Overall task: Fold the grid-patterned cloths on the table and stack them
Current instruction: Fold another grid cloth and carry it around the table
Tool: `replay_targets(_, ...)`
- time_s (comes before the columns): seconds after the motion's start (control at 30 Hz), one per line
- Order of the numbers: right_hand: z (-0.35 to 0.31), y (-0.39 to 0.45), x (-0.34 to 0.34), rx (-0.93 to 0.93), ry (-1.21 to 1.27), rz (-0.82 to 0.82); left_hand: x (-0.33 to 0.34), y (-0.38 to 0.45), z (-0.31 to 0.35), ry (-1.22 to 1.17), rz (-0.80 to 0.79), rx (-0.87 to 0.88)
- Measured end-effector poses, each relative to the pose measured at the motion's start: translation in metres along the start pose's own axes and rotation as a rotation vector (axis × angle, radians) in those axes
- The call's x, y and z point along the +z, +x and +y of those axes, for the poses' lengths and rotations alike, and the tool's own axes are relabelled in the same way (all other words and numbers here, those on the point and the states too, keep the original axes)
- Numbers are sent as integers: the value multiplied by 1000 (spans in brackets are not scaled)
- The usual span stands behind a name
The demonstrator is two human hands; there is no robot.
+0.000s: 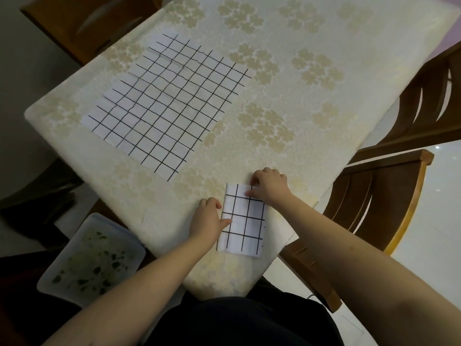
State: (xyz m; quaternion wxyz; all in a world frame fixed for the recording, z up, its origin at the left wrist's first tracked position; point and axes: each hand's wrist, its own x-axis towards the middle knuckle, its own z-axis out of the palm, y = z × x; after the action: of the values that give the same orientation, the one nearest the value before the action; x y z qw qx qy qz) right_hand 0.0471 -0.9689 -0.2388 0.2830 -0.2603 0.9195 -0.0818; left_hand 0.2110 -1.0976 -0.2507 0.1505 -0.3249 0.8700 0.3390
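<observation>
A small folded white cloth with a black grid (243,226) lies near the table's front edge. My left hand (205,219) rests against its left edge, thumb on the cloth. At the cloth's top right corner, my right hand (269,187) presses down with its fingertips. Further back on the left, several unfolded grid cloths (164,103) lie flat in an overlapping pile, their edges staggered.
The table (299,78) wears a cream cloth with a flower pattern. Wooden chairs (379,196) stand at the right and another at the back left (82,23). A translucent plastic box (92,258) sits low at the left, beside the table.
</observation>
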Motion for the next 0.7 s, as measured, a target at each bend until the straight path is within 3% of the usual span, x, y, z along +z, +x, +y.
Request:
replay_targets(0.23, -2, 3, -6, -41, -34, -59, 2, 2, 0, 38, -7, -10)
replay_targets(0.43, 5, -4, -15, -83, 225, -177, 0, 2, 2, 37, -34, 47)
replay_targets(0.7, 23, -29, -25, -69, 436, -177, -10, 7, 3, -76, -146, 42)
